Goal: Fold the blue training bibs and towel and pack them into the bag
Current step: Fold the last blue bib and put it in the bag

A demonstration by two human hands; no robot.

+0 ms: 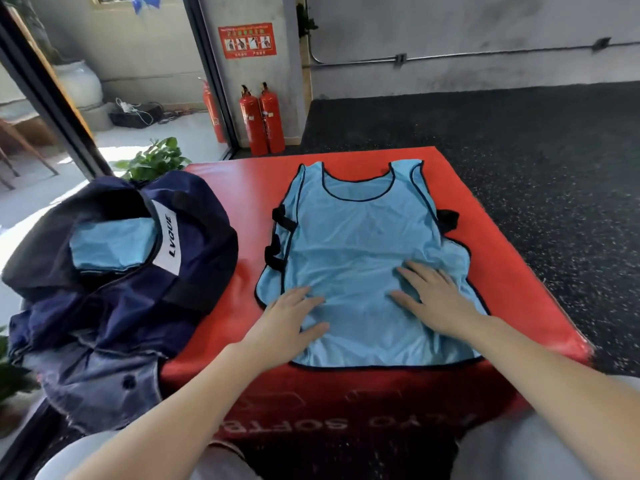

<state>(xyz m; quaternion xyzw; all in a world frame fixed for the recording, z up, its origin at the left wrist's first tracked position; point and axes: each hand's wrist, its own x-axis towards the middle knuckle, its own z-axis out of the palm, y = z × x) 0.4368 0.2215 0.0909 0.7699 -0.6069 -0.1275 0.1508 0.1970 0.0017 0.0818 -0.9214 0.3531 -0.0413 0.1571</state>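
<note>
The light blue training bib (pixel 363 244) is lying spread flat in the middle of the frame on the red padded surface (pixel 512 306), neck opening pointing toward the top of the frame, black trim running along its edges and black side straps sticking out at both sides. I am seeing both hands pressing down on its lower half. The left hand (pixel 291 317) is resting flat at the bib's lower left edge, its grip released, fingers straight and spread over the cloth. The right hand (pixel 433 292) is lying flat on the lower right part, its grip also released, fingers stretched toward the left; the fabric is wrinkling between the two hands. At the left of the frame the navy duffel bag (pixel 114 292) is sitting open on the corner of the red surface, just beside the bib, with a white label facing up. Inside its opening a folded light blue piece (pixel 110 245) is showing; I cannot tell whether it is a bib or the towel. Two red fire extinguishers (pixel 261 119) are standing against the wall in the upper middle of the frame.
</note>
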